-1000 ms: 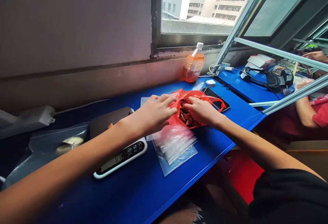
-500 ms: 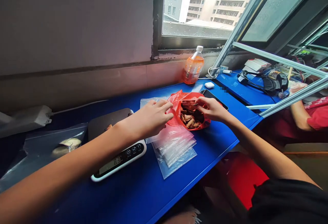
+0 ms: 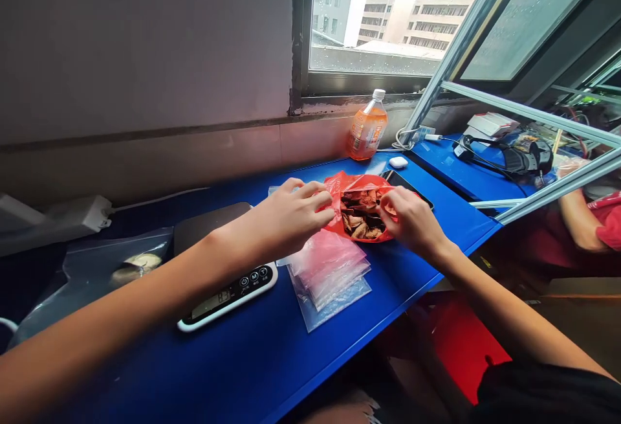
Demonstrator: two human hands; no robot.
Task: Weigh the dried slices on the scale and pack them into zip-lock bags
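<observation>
A red plastic bag (image 3: 341,184) lies with its mouth spread, showing brown dried slices (image 3: 359,223) inside. My left hand (image 3: 301,212) grips the bag's left edge, its fingers bent and their tips partly hidden. At the right side of the mouth, my right hand (image 3: 412,220) pinches the rim between thumb and fingers. Below the bag is a stack of clear plastic bags (image 3: 334,291). A kitchen scale (image 3: 255,278) with a dark plate and lit display sits under my left forearm, which hides much of it.
On the left lies a clear zip bag (image 3: 97,262) holding pale slices, near a white power strip (image 3: 87,213). An orange drink bottle (image 3: 369,127), a white earbud case (image 3: 398,162) and a phone (image 3: 412,188) stand behind the bag. A metal frame (image 3: 533,116) rises on the right; another person's arm (image 3: 577,213) is beyond.
My right hand has shifted slightly right and down, from over the slices to the bag's right rim. My left hand keeps its place at the left edge. The view has moved a little.
</observation>
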